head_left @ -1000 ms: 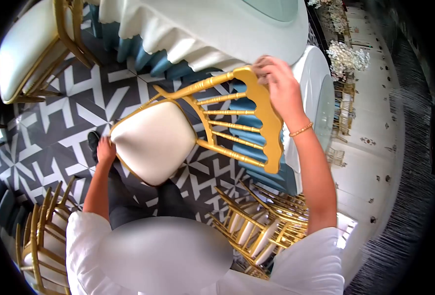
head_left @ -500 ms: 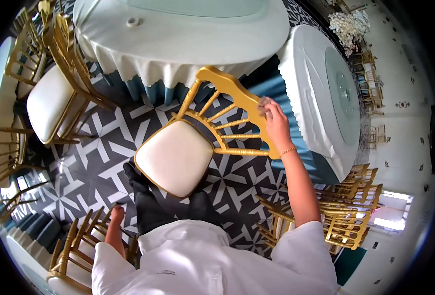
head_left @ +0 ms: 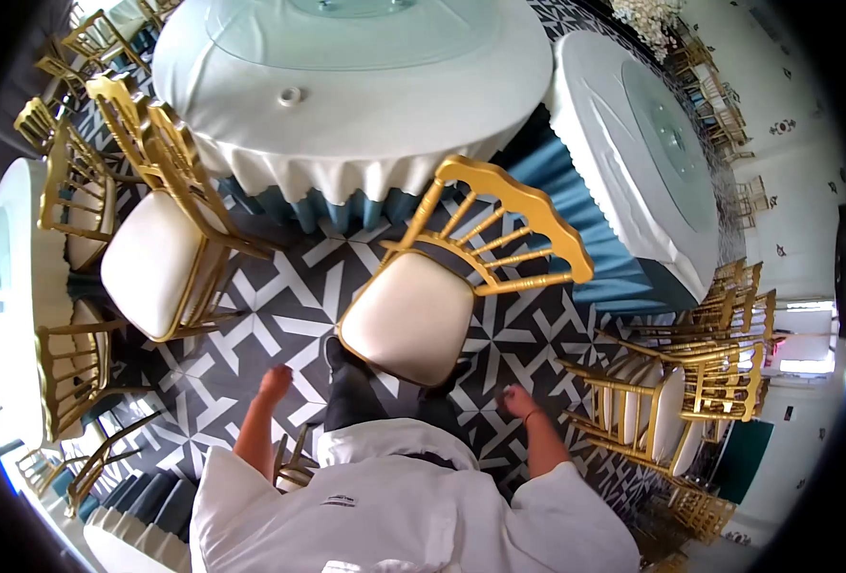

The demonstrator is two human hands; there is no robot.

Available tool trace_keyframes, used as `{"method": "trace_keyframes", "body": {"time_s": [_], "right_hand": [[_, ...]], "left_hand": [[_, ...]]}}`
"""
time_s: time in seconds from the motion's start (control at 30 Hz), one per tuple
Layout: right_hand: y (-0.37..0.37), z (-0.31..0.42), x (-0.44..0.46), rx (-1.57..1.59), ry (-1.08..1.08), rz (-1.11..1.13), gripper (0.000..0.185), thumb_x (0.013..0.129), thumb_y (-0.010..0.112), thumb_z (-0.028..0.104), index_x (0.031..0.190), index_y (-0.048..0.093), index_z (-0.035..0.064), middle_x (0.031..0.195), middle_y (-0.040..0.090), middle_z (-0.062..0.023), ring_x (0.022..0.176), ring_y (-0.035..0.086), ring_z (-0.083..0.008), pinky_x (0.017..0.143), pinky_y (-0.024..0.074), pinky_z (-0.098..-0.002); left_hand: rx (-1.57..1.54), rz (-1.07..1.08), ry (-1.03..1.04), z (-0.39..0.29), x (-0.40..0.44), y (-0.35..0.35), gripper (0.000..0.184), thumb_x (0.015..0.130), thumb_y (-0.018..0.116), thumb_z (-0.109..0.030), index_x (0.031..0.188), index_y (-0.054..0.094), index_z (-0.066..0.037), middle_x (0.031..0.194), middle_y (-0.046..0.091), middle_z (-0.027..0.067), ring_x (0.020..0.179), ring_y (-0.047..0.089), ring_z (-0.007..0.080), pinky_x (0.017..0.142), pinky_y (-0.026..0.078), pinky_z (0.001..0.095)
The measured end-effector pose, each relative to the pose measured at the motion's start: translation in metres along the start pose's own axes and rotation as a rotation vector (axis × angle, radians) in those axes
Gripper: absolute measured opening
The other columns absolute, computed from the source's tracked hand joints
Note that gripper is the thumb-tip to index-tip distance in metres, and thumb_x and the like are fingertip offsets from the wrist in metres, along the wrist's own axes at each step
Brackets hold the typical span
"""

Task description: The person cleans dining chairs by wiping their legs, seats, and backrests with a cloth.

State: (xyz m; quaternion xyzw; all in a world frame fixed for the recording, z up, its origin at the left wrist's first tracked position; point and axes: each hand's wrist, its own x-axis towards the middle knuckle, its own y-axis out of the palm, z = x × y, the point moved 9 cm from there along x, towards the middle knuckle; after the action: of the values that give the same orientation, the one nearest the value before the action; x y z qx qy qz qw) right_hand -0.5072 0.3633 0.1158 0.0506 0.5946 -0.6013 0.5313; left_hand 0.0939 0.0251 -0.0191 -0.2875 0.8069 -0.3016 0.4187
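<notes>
A gold chair (head_left: 528,215) with a spindle back and a cream seat pad (head_left: 409,317) stands right in front of me. My right hand (head_left: 516,401) hangs beside my body, below the chair, closed around a small dark cloth that barely shows. On the other side, my left hand (head_left: 276,382) is held low over the floor with its fingers curled in, and nothing shows in it. Neither hand touches the chair.
A round table (head_left: 365,115) with a white cloth and glass turntable stands ahead, a small white ring (head_left: 290,96) on it. Another round table (head_left: 576,124) is at the right. Gold chairs (head_left: 155,258) crowd the left; stacked chairs (head_left: 666,401) stand right.
My right hand has left the chair's top rail and dropped to my side. My left hand has swung forward. The view has shifted, with the chair now farther right.
</notes>
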Motion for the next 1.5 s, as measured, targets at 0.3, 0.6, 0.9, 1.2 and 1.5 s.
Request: {"method": "trace_keyframes", "body": {"time_s": [0.3, 0.6, 0.9, 1.2, 1.5], "right_hand": [[0.097, 0.079, -0.05, 0.525, 0.065, 0.143, 0.016, 0.087, 0.061, 0.017, 0.091, 0.064, 0.0012, 0.077, 0.064, -0.0059, 0.072, 0.063, -0.0184, 0.064, 0.0511, -0.0287], [0.119, 0.151, 0.045, -0.282, -0.252, 0.414, 0.032, 0.089, 0.061, 0.029, 0.089, 0.069, -0.0018, 0.077, 0.07, -0.0116, 0.065, 0.068, -0.0194, 0.054, 0.0552, -0.0356], [0.085, 0.352, 0.033, 0.131, -0.179, 0.184, 0.045, 0.065, 0.085, 0.029, 0.093, 0.061, 0.0024, 0.087, 0.066, -0.0096, 0.061, 0.065, -0.0164, 0.048, 0.0545, -0.0318], [0.181, 0.589, 0.044, 0.182, -0.366, 0.107, 0.03, 0.067, 0.074, 0.018, 0.085, 0.057, 0.001, 0.075, 0.063, -0.0116, 0.071, 0.063, -0.0244, 0.067, 0.0516, -0.0378], [0.233, 0.903, 0.01, 0.193, -0.854, 0.51, 0.034, 0.077, 0.079, 0.024, 0.09, 0.058, 0.0013, 0.078, 0.06, -0.0064, 0.074, 0.056, -0.0142, 0.07, 0.0469, -0.0317]], "left_hand": [[-0.716, -0.336, -0.735, 0.113, -0.086, -0.123, 0.024, 0.085, 0.056, -0.02, 0.093, 0.069, -0.001, 0.063, 0.067, 0.0089, 0.059, 0.065, 0.0167, 0.057, 0.051, 0.0311], [-0.331, -0.106, -0.306, -0.029, -0.186, -0.11, 0.031, 0.09, 0.051, -0.029, 0.104, 0.067, -0.006, 0.099, 0.068, 0.0201, 0.093, 0.064, 0.0404, 0.079, 0.051, 0.0458], [-0.658, 0.174, -1.042, 0.187, -0.31, 0.032, 0.032, 0.084, 0.055, -0.025, 0.094, 0.073, 0.0, 0.097, 0.072, 0.0182, 0.093, 0.069, 0.0319, 0.083, 0.051, 0.0417], [-0.763, -0.364, -0.758, 0.295, -0.217, -0.131, 0.029, 0.085, 0.053, -0.026, 0.092, 0.067, -0.002, 0.084, 0.069, 0.0197, 0.084, 0.069, 0.0331, 0.073, 0.052, 0.0421], [-0.871, -0.802, -0.984, 0.319, -0.112, -0.26, 0.035, 0.09, 0.051, -0.028, 0.102, 0.063, 0.003, 0.1, 0.066, 0.0238, 0.1, 0.063, 0.0398, 0.088, 0.048, 0.0452]]}}
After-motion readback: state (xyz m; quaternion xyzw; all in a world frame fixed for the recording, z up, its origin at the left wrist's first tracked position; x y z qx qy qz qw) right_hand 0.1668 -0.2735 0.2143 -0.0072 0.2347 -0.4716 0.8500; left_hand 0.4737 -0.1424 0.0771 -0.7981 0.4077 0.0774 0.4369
